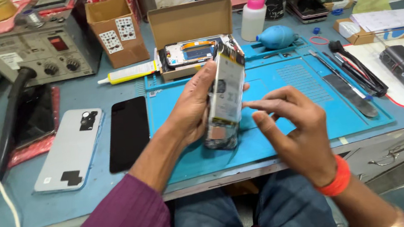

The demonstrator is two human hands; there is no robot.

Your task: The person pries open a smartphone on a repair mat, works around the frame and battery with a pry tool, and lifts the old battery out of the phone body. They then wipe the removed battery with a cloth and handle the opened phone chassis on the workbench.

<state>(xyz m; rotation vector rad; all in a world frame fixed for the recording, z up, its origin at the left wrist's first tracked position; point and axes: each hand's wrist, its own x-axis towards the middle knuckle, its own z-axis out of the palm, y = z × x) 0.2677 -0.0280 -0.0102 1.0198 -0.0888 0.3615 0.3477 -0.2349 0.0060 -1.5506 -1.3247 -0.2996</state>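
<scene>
Left hand gripping opened phone, held on edge above blue repair mat, internals and battery facing right. Right hand holding nothing, index finger out, tip touching phone's battery face. On desk left of mat: black screen panel, white back cover. Open cardboard box behind, another phone frame inside.

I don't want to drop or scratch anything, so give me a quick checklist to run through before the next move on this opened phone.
1. Left hand grips the opened phone upright: ok.
2. Right hand free, forefinger at the phone's edge: ok.
3. Blue mat lies under the phone: ok.
4. Tools lie beside the mat, within reach: ok.
5. Back cover and black screen lie apart on the left: ok.
6. Connectors inside the phone seated: cannot tell.
</scene>
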